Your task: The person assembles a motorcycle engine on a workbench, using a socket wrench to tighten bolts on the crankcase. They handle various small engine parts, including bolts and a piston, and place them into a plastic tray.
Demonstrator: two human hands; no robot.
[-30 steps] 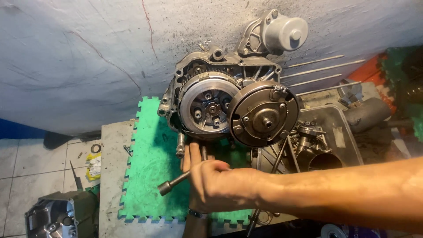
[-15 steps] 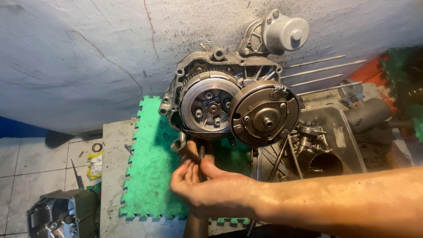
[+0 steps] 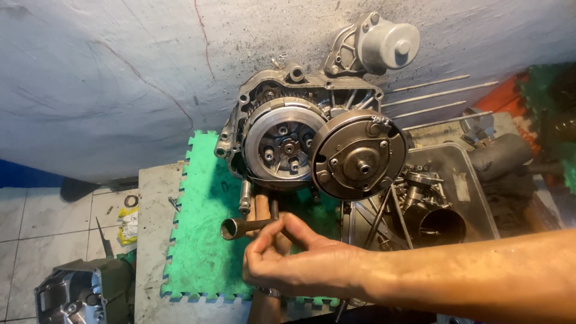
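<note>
Socket wrench, a rusty steel tube tool, was pinched at its shaft end by the right hand over the green foam mat below the clutch; probably light, stiff, maybe oily, best gripped mid-shaft.

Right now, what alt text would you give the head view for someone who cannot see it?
A hand holds a metal socket wrench in its fingers above a green foam mat, just below an opened engine with its two round clutch parts exposed. A grey tray of parts sits to the right.
</note>
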